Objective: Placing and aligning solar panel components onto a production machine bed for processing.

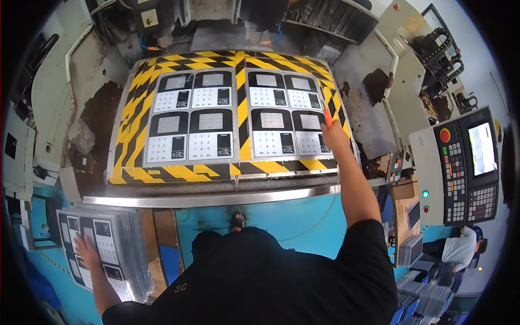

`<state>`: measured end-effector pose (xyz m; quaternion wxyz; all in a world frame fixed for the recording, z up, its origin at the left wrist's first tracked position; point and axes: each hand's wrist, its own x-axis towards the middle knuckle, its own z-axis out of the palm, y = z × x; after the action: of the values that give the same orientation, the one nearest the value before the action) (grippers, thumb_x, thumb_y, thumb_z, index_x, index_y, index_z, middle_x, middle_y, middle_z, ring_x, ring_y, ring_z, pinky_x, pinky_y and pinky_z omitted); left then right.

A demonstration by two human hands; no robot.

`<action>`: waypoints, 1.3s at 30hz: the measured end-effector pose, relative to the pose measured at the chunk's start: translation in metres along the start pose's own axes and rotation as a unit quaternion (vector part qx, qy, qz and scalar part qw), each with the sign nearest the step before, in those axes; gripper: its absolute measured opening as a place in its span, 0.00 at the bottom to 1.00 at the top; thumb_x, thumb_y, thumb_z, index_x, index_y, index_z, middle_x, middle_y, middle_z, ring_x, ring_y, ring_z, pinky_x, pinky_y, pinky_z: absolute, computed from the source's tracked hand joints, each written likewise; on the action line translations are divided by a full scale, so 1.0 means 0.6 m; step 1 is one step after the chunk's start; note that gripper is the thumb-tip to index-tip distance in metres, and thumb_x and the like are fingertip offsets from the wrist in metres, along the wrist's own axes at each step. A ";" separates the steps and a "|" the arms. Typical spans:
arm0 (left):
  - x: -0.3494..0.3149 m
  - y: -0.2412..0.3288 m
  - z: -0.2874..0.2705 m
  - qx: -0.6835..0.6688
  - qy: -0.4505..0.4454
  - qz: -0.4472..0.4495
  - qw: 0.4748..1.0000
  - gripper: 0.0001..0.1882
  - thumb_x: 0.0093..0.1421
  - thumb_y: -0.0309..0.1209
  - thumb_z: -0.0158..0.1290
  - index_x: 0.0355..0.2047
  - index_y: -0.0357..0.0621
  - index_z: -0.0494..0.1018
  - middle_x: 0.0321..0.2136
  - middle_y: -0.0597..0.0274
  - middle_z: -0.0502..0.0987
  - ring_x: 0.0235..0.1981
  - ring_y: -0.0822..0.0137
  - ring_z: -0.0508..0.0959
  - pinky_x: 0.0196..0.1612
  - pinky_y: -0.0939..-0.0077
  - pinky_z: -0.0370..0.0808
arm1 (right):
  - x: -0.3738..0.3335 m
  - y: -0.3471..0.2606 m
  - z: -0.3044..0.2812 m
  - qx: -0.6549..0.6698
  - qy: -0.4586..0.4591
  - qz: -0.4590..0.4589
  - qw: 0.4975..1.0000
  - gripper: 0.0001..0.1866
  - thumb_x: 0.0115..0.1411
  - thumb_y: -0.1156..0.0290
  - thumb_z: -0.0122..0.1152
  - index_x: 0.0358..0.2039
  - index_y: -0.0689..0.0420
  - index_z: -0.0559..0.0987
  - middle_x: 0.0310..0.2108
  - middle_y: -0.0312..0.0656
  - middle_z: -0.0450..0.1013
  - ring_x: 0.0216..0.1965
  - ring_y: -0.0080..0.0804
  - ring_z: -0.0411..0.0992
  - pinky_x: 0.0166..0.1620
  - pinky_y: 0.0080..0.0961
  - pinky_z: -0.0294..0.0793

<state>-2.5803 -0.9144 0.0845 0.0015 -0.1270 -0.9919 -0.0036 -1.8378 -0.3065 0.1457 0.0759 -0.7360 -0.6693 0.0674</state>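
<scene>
Nearest the head camera is the person's own black shirt [260, 281], filling the lower middle of the view, with both bare forearms reaching out from it.

The left hand [85, 250] lies flat, fingers spread, on top of a stack of keypad panels [111, 254] at the lower left. The stack stands on a surface beside the blue machine front [292, 216], and its top sheet shows the same grey-and-black keypad pattern as the sheets on the bed.

The right hand [335, 136] reaches up over the machine bed and is closed around a thin orange tool [327, 116], which points away from the person. The tool's tip is over the right edge of the bed, by the lower right keypad panel [310, 136]; whether it touches the surface cannot be told.

The fixture plate [233, 116] is bordered and divided by yellow-and-black hazard stripes and carries eight keypad panels in two groups of four. Two spindle heads [162, 27] hang above its far edge.

To the right stands a control console [460, 168] with a lit screen, a red round button and key blocks. Below it another person in a white shirt [459, 249] is partly visible.
</scene>
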 end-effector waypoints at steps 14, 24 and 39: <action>-0.002 0.002 0.000 0.021 -0.009 -0.013 1.000 0.40 0.65 0.68 0.28 0.73 0.69 0.44 0.74 0.64 0.44 0.73 0.52 0.44 0.64 0.27 0.43 | -0.442 -0.018 -0.122 -0.083 -0.202 -0.057 0.974 0.31 0.63 0.45 0.56 0.56 0.55 0.66 0.36 0.58 0.78 0.38 0.58 0.77 0.42 0.50 0.75; -0.017 -0.003 -0.013 0.021 0.007 -0.014 1.000 0.38 0.66 0.66 0.29 0.72 0.70 0.47 0.73 0.63 0.46 0.73 0.48 0.46 0.64 0.27 0.44 | -0.307 -0.152 -0.097 -0.010 -0.265 -0.212 0.941 0.29 0.61 0.49 0.61 0.52 0.60 0.74 0.35 0.54 0.79 0.39 0.53 0.78 0.42 0.44 0.75; -0.046 0.033 -0.043 0.010 0.003 -0.030 1.000 0.37 0.66 0.64 0.33 0.72 0.69 0.48 0.73 0.63 0.47 0.73 0.49 0.46 0.66 0.29 0.43 | -0.299 -0.479 0.030 0.032 -0.309 -0.357 0.881 0.27 0.65 0.47 0.53 0.50 0.58 0.73 0.40 0.55 0.78 0.44 0.55 0.76 0.47 0.46 0.74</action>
<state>-2.5486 -0.9023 0.1104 0.0058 -0.0972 -0.9952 0.0055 -2.1384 -0.4579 0.1857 -0.0923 -0.3863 -0.8735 0.2815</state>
